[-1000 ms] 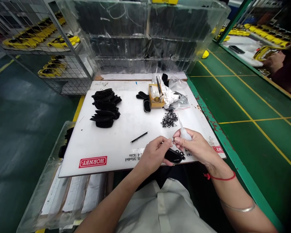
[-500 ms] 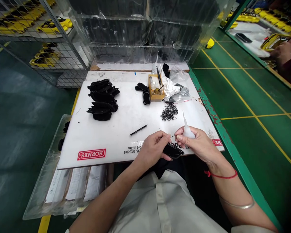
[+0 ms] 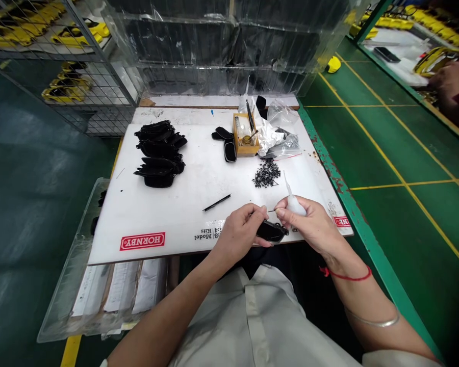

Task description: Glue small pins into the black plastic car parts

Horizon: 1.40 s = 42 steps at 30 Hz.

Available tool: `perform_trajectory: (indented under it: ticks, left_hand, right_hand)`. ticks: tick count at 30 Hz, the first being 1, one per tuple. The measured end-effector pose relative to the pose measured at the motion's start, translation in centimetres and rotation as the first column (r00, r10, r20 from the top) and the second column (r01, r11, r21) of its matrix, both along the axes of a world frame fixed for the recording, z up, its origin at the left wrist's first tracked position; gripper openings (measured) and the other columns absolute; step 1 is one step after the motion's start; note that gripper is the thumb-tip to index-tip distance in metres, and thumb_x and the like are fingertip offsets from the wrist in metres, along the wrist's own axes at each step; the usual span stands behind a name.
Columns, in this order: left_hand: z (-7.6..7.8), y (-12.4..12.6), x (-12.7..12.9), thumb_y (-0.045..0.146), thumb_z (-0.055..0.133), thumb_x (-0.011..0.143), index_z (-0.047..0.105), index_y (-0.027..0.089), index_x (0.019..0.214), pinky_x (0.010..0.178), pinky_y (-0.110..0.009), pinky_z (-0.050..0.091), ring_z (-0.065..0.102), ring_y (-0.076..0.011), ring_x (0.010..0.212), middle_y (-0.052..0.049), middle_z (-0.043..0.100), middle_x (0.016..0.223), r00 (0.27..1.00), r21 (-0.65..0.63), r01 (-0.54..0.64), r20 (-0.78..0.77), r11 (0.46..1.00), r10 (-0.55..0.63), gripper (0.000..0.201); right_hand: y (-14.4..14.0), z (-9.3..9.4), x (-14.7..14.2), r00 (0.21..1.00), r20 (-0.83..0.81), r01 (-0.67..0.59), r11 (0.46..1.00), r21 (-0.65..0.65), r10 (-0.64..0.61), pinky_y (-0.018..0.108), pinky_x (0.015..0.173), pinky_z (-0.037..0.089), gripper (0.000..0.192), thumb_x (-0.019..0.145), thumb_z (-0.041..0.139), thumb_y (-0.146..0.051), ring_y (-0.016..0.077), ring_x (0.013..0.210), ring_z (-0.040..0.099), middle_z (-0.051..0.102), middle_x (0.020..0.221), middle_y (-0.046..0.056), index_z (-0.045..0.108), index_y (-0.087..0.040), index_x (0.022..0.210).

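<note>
Nearest of all, a pale shirt (image 3: 224,316) fills the bottom edge, where both forearms are cut off. To its left, a clear tray (image 3: 49,316) sits below the worktop (image 3: 191,178), whose edge hides part of it; three white bundles (image 3: 117,289) show inside.

Over the front edge of the worktop, the left hand (image 3: 241,227) is closed on one glossy black part (image 3: 271,231), its fingers covering the left end. The right hand (image 3: 308,216) holds one white squeeze bottle (image 3: 296,205) against the palm, nozzle up, and pinches one thin dark piece (image 3: 271,210) at the fingertips. That piece points toward the left hand; whether it touches the black part, I cannot tell.

Beyond the hands lies a single slim black rod (image 3: 217,202), then one pile of tiny black pieces (image 3: 266,173), too tangled to count. On the left is a heap of black parts (image 3: 159,153), overlapping too closely to number. Three loose black parts (image 3: 230,151) lie beside one wooden box (image 3: 246,151); crumpled white paper (image 3: 266,136) and a clear bag (image 3: 286,150) crowd its right side.

Farther off, clear bins (image 3: 179,46) run out of the top, their dark contents indistinct. At far right, a co-worker's hands (image 3: 447,76) blur into shadow beside a yellow car body (image 3: 430,61).
</note>
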State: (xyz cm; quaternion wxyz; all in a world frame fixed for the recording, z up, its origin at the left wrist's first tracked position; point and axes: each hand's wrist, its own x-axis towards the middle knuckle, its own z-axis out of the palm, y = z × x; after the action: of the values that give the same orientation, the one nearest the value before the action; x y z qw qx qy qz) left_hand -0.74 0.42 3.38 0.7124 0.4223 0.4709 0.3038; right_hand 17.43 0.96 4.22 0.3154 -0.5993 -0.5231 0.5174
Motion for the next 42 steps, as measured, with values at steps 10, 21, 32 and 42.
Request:
perform_trajectory:
  ticks: [10,21,32,42]
  left_hand:
    - [-0.2,0.1,-0.4,0.052,0.051,0.085,0.06,0.017,0.091,0.055,-0.014,0.051,0.069,-0.0105,0.064,-0.001,0.055,0.098,0.992,-0.106,-0.096,0.068,0.99,0.103,0.037]
    - [-0.7,-0.2,-0.4,0.052,0.049,0.086,0.061,0.017,0.092,0.06,-0.018,0.056,0.068,-0.0103,0.065,-0.002,0.058,0.097,0.991,-0.092,-0.106,0.077,0.99,0.113,0.038]
    - [-1.4,-0.5,-0.6,0.048,0.045,0.089,0.06,0.017,0.095,0.067,-0.023,0.058,0.068,-0.0125,0.073,-0.003,0.057,0.099,0.984,-0.067,-0.12,0.122,0.99,0.128,0.035]
    - [-1.2,-0.4,-0.8,0.047,0.046,0.088,0.06,0.019,0.095,0.067,-0.024,0.056,0.065,-0.0105,0.069,-0.002,0.055,0.1,0.988,-0.072,-0.112,0.097,0.991,0.119,0.031]
  right_hand:
    - [-2.4,2.0,1.4,0.929,0.369,-0.02,0.993,0.12,-0.026,0.023,0.055,0.039,0.021,0.078,0.062,-0.039,0.0119,0.062,0.05,0.06,0.07,0.0,0.062,-0.019,0.075]
    - [-3.0,1.1,0.7,0.832,0.552,-0.176,0.968,0.181,0.048,0.029,0.064,0.041,0.017,0.085,0.054,-0.037,0.0165,0.068,0.054,0.063,0.076,0.002,0.06,-0.022,0.081]
    - [-2.2,0.5,-0.4,0.896,0.444,-0.073,0.994,0.077,0.031,0.025,0.058,0.038,0.013,0.081,0.057,-0.034,0.013,0.065,0.051,0.059,0.072,-0.002,0.059,-0.021,0.081]
    - [-2.0,0.5,-0.8,0.992,0.123,0.047,0.99,-0.135,-0.03,0.025,0.052,0.042,0.031,0.076,0.062,-0.042,0.0117,0.052,0.05,0.058,0.059,-0.001,0.061,-0.017,0.094]
